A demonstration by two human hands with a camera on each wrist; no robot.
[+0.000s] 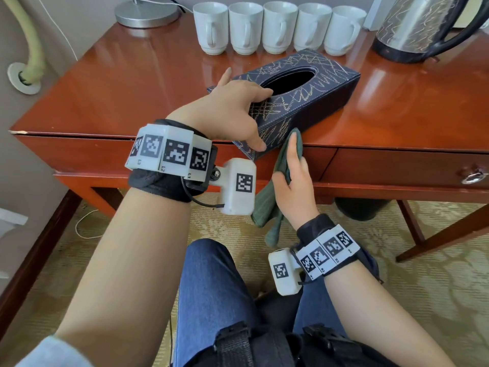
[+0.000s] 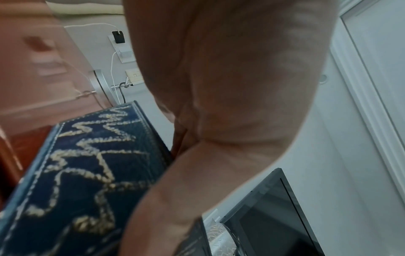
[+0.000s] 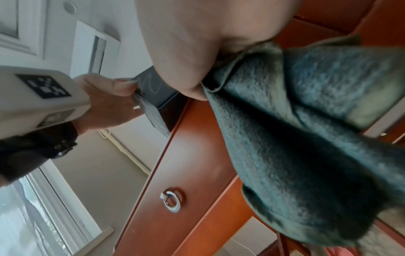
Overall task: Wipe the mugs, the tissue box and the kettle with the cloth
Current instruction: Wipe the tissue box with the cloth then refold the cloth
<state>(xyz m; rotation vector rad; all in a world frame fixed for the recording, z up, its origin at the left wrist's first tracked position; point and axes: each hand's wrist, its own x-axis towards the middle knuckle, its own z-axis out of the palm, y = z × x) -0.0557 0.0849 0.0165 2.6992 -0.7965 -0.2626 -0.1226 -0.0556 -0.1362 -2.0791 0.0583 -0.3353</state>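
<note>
We see the box (image 1: 304, 102) lying aslant at the desk's (image 1: 119, 96) front edge, one corner overhanging. Our left hand (image 1: 232, 107) grips its near end, fingers on top, thumb on the side. Our right hand (image 1: 293, 178) clutches the cloth (image 1: 267, 202) against the box's near face. 5 mugs (image 1: 280, 27) and the kettle (image 1: 418, 27) stand behind.

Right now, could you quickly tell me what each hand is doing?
Left hand: grips the near end of the tissue box.
Right hand: holds the green cloth against the box's side.
</note>
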